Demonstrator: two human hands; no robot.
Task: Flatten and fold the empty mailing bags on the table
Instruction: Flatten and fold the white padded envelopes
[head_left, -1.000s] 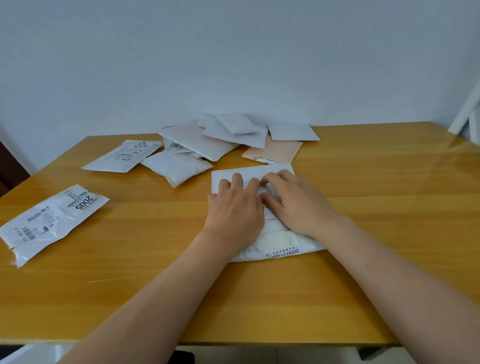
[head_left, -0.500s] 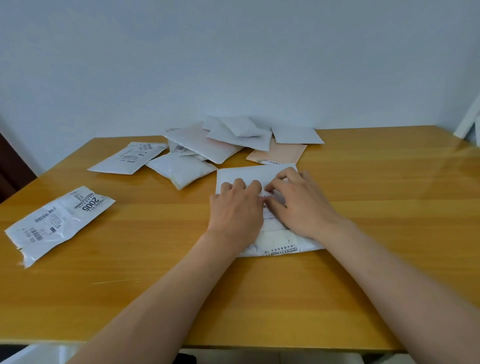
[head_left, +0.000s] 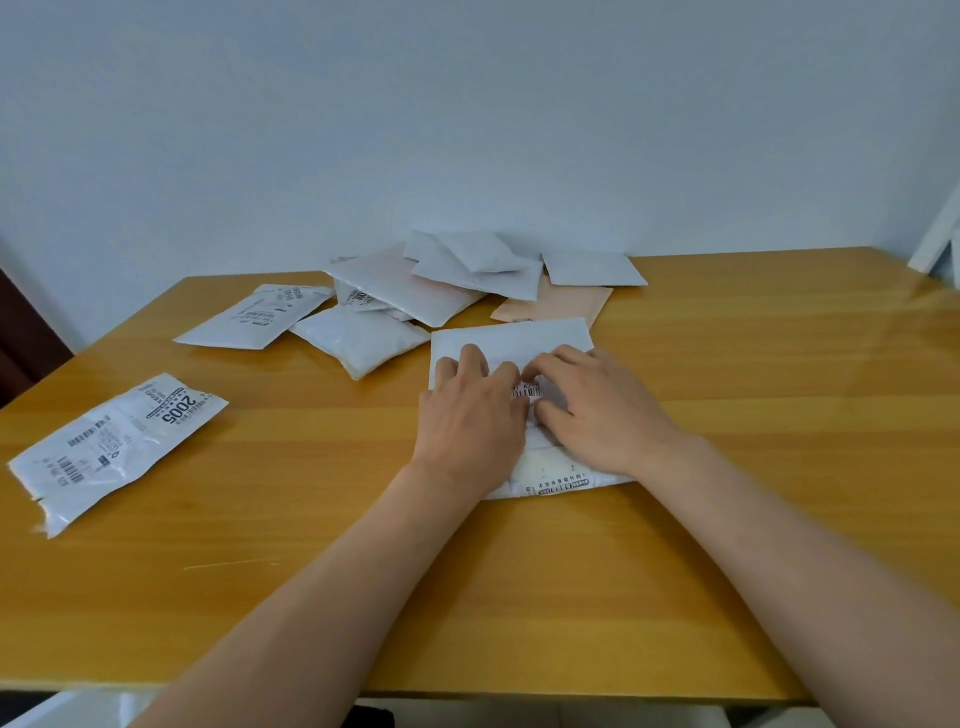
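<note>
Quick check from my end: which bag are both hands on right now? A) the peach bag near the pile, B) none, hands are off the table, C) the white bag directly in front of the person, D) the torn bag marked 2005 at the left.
C: the left hand and right hand both press flat on the white bag in front; the 2005 bag lies untouched.

Pale wall (head_left: 467, 114) behind; white frame (head_left: 935, 239) leaning at far right; dark furniture (head_left: 21, 332) left
</note>
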